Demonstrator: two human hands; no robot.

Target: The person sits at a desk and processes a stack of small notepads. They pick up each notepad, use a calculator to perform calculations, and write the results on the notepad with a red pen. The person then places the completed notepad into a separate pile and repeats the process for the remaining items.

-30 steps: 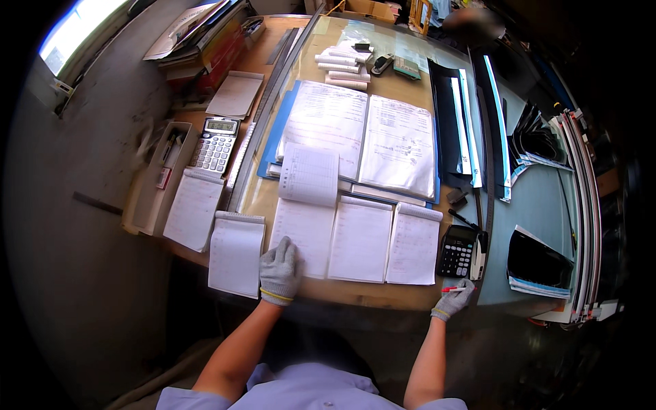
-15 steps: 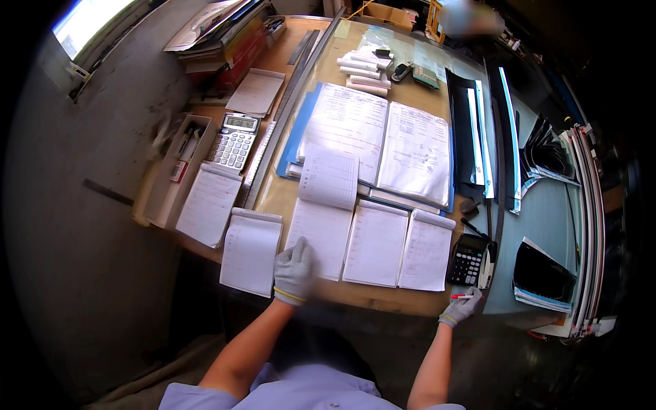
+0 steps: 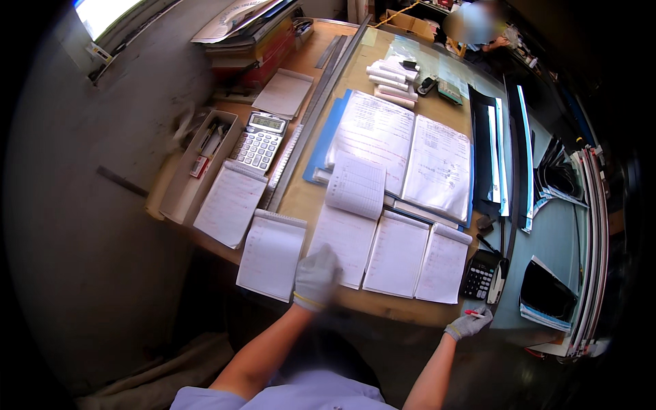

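My left hand (image 3: 317, 279), in a pale glove with a yellow cuff edge, rests at the lower left corner of a notepad (image 3: 342, 242) whose top sheet is folded up. Its fingers look bunched together and slightly blurred; whatever they may hold is hidden. At the table's front edge, my gloved right hand (image 3: 470, 324) is closed around a red-tipped pen (image 3: 475, 314), just below a black calculator (image 3: 481, 273). Other written notepads flank the middle one: one (image 3: 272, 256) to the left, and two (image 3: 396, 253), (image 3: 444, 263) to the right.
An open blue folder (image 3: 316, 154) with written sheets lies behind the notepads. A silver calculator (image 3: 257, 142) and a long box of pens (image 3: 195, 171) stand at left. Rolled papers (image 3: 393, 82) lie farther back. Black sheets (image 3: 485, 150) lie at right. Another person (image 3: 478, 31) is at the far right.
The view has shifted, so the table sits farther right and slightly lower in the picture. Both hands keep nearly the same places on the table; the pen stays in my right hand.
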